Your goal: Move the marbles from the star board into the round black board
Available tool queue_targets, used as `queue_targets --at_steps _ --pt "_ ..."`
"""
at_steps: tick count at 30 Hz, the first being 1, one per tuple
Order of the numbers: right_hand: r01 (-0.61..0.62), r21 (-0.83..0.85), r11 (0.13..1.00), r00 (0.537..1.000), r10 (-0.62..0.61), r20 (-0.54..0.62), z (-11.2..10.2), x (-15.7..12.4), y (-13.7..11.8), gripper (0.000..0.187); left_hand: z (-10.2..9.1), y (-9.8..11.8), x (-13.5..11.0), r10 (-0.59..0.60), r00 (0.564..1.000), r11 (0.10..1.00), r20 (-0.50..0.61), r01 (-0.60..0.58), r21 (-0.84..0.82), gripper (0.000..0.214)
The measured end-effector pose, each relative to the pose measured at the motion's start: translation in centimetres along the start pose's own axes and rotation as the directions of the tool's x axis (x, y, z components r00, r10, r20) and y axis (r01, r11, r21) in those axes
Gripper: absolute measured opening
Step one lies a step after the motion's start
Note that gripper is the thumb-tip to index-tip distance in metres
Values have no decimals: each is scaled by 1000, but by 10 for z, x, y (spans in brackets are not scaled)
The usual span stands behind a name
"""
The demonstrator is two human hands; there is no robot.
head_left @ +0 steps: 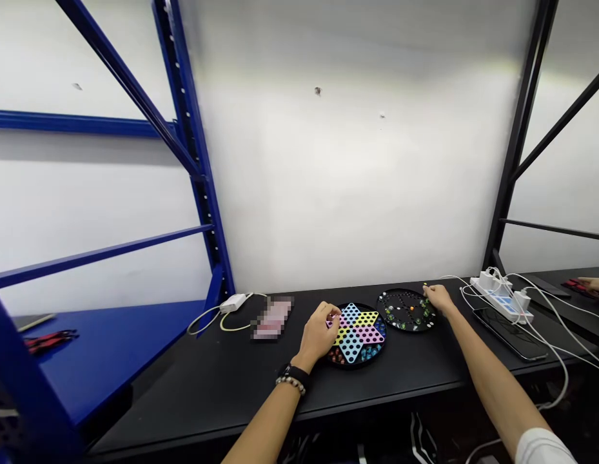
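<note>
Looks like a workshop or storeroom, folks: blue metal racking [198, 145] up at ten o'clock, black racking [518, 142] at two, pitted white wall [347, 161] at twelve, cable-strewn power strip [502, 303] at four!

A star-patterned board [352, 332] lies on the counter [222, 386] — left hand [320, 330] curled over its edge. The right hand [438, 298] is beside a round tray [400, 316].

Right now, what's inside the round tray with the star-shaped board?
Orange pieces and blue pieces show beside the star-shaped board; whatever is beneath it, or behind the left hand, is covered.
</note>
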State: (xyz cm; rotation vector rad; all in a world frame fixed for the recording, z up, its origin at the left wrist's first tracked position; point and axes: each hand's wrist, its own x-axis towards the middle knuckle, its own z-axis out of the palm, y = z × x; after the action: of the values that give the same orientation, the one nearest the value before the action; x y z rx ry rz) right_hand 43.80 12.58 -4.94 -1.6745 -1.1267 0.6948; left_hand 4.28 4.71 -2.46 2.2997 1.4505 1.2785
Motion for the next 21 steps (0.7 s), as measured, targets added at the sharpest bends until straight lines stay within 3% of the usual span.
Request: queue_targets --at_steps 2,5,10,16,18,21 --pt "37 -205 978 999 -31 33 -4 -5 4 27 0 1 0 -3 1000 1000 1 3 1 13" --pt "55 -349 936 997 -30 76 -5 -11 7 22 -1 2 0 -4 1000 1000 2 4 4 13" --pt "79 -419 904 994 -38 106 0 -13 4 22 0 0 0 5 1000 1000 4 -5 0 14" --pt "99 -176 979 990 -79 117 -5 -19 -7 31 0 -1 0 -7 1000 1000 13 7 -1 14" --pt "71 43 997 989 -76 127 -6 -23 -11 39 0 0 -1 -8 1000 1000 14 8 -2 14" --pt "-27 353 935 990 -25 141 3 -28 -15 39 -1 0 0 -12 1000 1000 11 12 -2 14"
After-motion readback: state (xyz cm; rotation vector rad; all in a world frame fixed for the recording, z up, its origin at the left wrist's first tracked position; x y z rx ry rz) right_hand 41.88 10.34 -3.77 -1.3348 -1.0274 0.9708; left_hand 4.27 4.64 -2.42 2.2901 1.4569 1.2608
